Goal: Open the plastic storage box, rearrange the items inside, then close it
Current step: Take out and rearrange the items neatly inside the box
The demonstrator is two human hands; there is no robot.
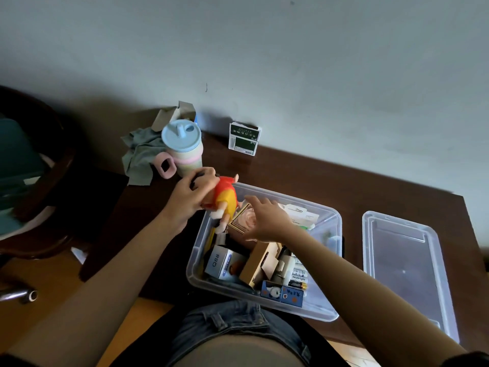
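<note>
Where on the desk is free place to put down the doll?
Bare desk lies between the green box and the storage box, and in the strip between storage box and lid. Crowded: inside the storage box, and the corner by the cup and cloth, where the left hand holds the doll.

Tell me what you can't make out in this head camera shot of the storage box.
- Doll: its head is hidden by the left hand gripping it, and it is motion-blurred.
- Box contents: items beneath the right hand and forearm are covered.
- Lid: its near end runs behind the right forearm.
- Green carton: print too small to read.
</note>
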